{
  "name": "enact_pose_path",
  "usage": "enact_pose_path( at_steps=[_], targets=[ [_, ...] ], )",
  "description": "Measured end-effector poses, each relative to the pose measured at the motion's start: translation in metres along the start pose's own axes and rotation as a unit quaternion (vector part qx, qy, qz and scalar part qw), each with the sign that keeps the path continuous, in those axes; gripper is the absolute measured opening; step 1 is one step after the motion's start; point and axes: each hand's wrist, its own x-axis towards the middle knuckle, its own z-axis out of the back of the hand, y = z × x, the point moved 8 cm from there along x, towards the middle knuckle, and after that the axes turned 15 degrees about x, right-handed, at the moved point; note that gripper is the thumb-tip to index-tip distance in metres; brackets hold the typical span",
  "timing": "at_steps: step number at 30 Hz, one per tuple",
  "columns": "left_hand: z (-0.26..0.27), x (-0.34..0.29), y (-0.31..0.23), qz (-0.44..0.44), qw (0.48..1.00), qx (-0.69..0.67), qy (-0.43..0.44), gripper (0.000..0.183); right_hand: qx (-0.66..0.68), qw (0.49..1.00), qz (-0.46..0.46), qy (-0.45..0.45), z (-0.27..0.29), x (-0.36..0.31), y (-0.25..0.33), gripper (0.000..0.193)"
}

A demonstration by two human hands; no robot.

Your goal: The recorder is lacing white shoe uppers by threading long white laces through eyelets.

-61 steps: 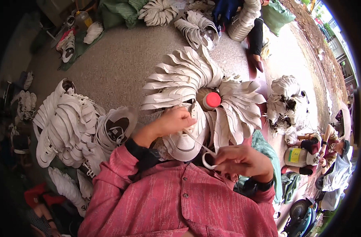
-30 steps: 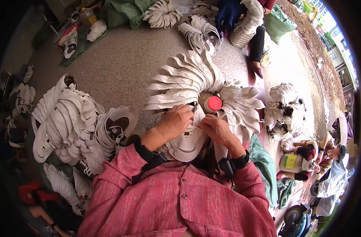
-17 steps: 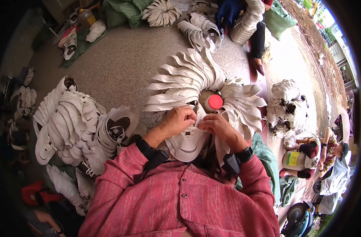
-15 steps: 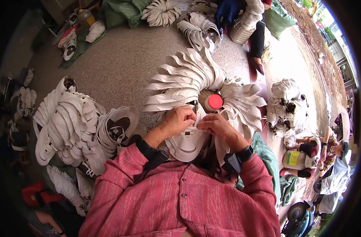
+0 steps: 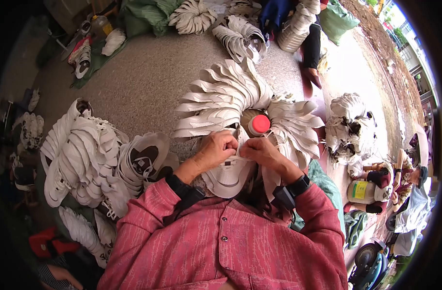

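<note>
A white shoe upper (image 5: 229, 176) lies in my lap, toe toward me. My left hand (image 5: 218, 148) pinches its upper edge with closed fingers. My right hand (image 5: 261, 151) grips the same edge from the right, fingertips meeting the left hand's. Whatever small thing sits between the fingertips is hidden. Just beyond the hands stands a bottle with a red cap (image 5: 258, 124), ringed by a fan of cream-white shoe uppers (image 5: 220, 99).
A heap of finished white uppers (image 5: 85, 154) lies at my left on the grey gravel floor (image 5: 148, 77). More stacks (image 5: 349, 121) sit at right and far back (image 5: 240, 36). Another person's dark legs (image 5: 312, 43) are at the top; people sit at far right (image 5: 414, 164).
Two seconds ago my right hand was drawn back to the right, holding something small and pale. It has come in to meet the left hand on the upper, and both have stayed there since.
</note>
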Motion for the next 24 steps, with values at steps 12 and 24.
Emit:
enact_pose_path(
  at_steps=[12, 24],
  targets=[
    [0.006, -0.001, -0.022, -0.125, 0.982, 0.129, -0.053, 0.011, -0.116, 0.968, 0.118, 0.189, -0.002, 0.028, 0.037, 0.04],
    [0.09, 0.008, 0.015, -0.037, 0.984, 0.157, -0.076, 0.007, -0.178, 0.94, 0.231, 0.179, -0.002, 0.018, 0.049, 0.017]
  ],
)
